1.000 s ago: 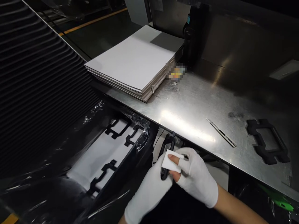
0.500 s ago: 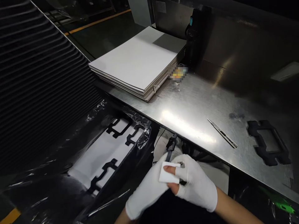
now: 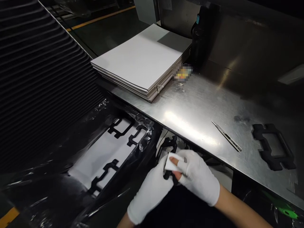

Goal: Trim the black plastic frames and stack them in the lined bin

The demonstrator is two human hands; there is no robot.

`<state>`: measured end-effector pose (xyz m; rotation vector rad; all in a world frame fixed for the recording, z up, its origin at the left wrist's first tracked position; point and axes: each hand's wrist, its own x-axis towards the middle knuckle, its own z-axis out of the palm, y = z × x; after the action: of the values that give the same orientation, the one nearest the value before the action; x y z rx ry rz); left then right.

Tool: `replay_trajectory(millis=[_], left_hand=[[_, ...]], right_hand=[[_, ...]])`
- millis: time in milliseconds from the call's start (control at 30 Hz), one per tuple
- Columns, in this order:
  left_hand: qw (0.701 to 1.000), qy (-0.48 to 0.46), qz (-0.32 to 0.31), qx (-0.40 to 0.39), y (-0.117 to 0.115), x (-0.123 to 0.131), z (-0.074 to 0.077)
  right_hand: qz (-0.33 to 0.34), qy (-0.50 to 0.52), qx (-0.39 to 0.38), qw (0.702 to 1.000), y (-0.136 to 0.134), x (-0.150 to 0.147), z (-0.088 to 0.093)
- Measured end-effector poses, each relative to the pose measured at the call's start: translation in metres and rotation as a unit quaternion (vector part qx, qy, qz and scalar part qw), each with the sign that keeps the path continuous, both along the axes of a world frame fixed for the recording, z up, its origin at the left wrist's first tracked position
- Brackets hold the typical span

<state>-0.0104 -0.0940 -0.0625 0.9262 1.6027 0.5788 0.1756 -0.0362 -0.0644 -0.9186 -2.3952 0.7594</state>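
Note:
My right hand [image 3: 199, 175], in a white glove with bare thumb and fingertip, pinches a small white block [image 3: 169, 165]. Against that block, my gloved left hand [image 3: 152, 190] closes around a black cut-out frame [image 3: 171, 141], whose dark edges show above and below the block. Part of the frame is hidden by the hands. To the left, similar black pieces [image 3: 121, 129] lie on a white sheet [image 3: 92, 161] inside dark plastic film. A single black frame [image 3: 262, 146] rests on the metal table to the right.
A slim metal cutter knife [image 3: 226, 136] lies on the metal table [image 3: 190, 104]. Behind it stands a stack of white sheets [image 3: 142, 57], near a dark bottle [image 3: 198, 41]. A black ribbed surface [image 3: 42, 79] rises at the left. Something green [image 3: 286, 210] shows at the lower right.
Both hands have moved slightly up, toward the table edge. More of the black frame now shows around the white block, and the block has tilted.

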Motion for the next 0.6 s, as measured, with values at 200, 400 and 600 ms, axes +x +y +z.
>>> replay_trajectory(millis=[200, 400, 600], left_hand=[[0.996, -0.055, -0.044, 0.056, 0.002, -0.002, -0.001], [0.998, -0.044, -0.037, 0.011, 0.0, -0.007, -0.009], [0.997, -0.047, -0.056, 0.024, -0.006, -0.013, -0.007]], right_hand=[[0.037, 0.094, -0.065, 0.993, 0.001, -0.001, 0.002], [-0.023, 0.024, 0.017, 0.999, 0.002, -0.005, -0.007], [0.016, 0.065, 0.108, 0.992, 0.008, -0.008, 0.004]])
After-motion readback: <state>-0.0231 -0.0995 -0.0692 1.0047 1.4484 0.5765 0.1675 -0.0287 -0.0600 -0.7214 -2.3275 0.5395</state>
